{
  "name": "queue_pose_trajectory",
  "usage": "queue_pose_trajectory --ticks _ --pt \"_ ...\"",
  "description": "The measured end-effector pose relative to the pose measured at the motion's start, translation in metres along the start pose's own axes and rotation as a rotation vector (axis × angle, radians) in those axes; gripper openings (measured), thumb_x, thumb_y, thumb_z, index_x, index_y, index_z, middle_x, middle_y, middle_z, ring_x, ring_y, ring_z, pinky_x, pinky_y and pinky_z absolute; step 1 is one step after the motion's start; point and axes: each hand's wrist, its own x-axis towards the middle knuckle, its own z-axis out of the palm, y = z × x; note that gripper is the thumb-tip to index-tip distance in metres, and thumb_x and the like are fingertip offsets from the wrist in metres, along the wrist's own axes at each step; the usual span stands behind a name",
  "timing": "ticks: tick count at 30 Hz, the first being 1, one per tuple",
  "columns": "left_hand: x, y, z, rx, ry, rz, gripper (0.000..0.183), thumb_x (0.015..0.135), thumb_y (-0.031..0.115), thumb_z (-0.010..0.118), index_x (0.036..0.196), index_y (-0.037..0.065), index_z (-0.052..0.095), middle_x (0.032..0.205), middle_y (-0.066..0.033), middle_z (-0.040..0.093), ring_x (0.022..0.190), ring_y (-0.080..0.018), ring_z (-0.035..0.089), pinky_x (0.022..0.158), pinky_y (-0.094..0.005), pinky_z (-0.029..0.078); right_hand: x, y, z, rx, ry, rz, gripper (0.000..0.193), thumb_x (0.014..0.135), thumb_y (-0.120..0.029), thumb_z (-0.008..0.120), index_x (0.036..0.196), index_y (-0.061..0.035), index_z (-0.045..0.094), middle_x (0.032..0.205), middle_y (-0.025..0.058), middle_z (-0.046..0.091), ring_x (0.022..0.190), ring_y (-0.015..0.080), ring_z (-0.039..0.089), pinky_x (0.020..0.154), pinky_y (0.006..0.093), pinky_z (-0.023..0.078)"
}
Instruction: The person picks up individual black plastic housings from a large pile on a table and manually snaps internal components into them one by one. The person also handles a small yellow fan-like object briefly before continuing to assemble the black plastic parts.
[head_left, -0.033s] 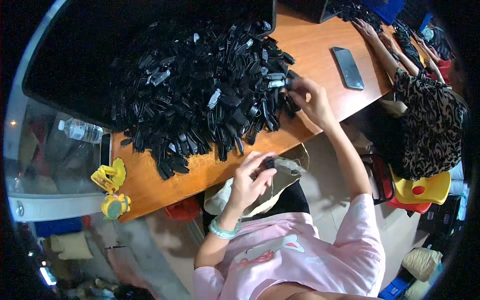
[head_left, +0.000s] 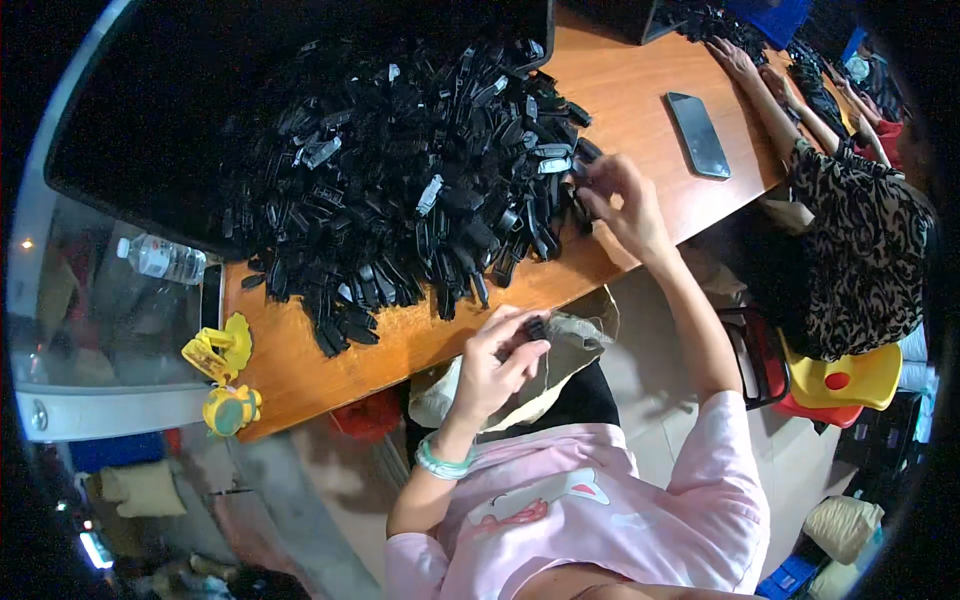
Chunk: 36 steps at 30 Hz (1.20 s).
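Well apart, the left hand (head_left: 493,365) pinches a small black part (head_left: 537,328), seemingly to steady it, while the right hand (head_left: 626,205), its grip unclear, is at the edge of the black pile (head_left: 400,200), apparently spread ahead of the left for easy reach.

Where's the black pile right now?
The head view shows the black pile on the wooden table, upper left of centre, with the right hand at its right edge.

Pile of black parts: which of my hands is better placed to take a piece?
Probably your right hand: it is at the right edge of the pile, whereas your left hand, farther away, holds a small black part.
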Motion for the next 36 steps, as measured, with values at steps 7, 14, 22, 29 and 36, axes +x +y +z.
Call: queue_pose_trajectory --ticks 7,14,22,29,36 --pt "-0.016 0.01 -0.013 0.08 0.174 -0.045 0.026 0.078 0.004 0.07 0.102 -0.003 0.061 0.074 -0.0022 0.062 0.05 -0.0034 0.05 0.045 -0.0182 0.039 -0.076 -0.033 0.026 0.165 -0.026 -0.004 0.025 0.081 -0.005 0.065 0.106 -0.0044 0.063 0.076 0.0021 0.058 0.068 0.0066 0.055 0.059 0.0229 0.046" --pt "-0.028 0.015 -0.025 0.369 0.139 0.218 0.025 0.081 0.006 0.067 0.102 -0.006 0.061 0.08 -0.0076 0.056 0.053 -0.0093 0.05 0.048 -0.0228 0.039 -0.119 -0.066 0.045 0.802 -0.389 0.083 0.024 0.09 -0.009 0.055 0.113 -0.0026 0.048 0.096 0.0074 0.054 0.08 0.0117 0.057 0.063 0.0245 0.05" --pt "-0.041 0.02 -0.028 0.507 0.149 0.305 0.026 0.079 0.005 0.067 0.102 -0.006 0.061 0.081 -0.0115 0.057 0.063 -0.0177 0.055 0.053 -0.0269 0.043 -0.122 -0.088 0.046 0.141 -0.425 -0.217 0.041 0.084 -0.002 0.055 0.125 0.0026 0.046 0.107 0.0194 0.056 0.095 0.0346 0.057 0.08 0.0396 0.046" --pt "-0.041 0.028 -0.031 0.671 0.112 0.446 0.024 0.077 0.003 0.068 0.096 -0.008 0.059 0.081 -0.0156 0.056 0.068 -0.0289 0.059 0.058 -0.0327 0.046 -0.132 -0.084 0.053 0.027 -0.407 -0.343 0.045 0.077 0.005 0.056 0.12 0.0038 0.046 0.099 0.0198 0.054 0.091 0.0361 0.056 0.08 0.0398 0.046" --pt "-0.043 0.026 -0.014 0.453 0.213 0.218 0.02 0.08 0.004 0.064 0.096 -0.008 0.061 0.08 -0.0104 0.057 0.062 -0.0174 0.055 0.057 -0.0266 0.044 -0.136 -0.084 0.06 -0.017 -0.309 -0.379 0.054 0.073 0.004 0.06 0.124 0.0033 0.045 0.102 0.0194 0.053 0.092 0.0353 0.056 0.077 0.0385 0.048"
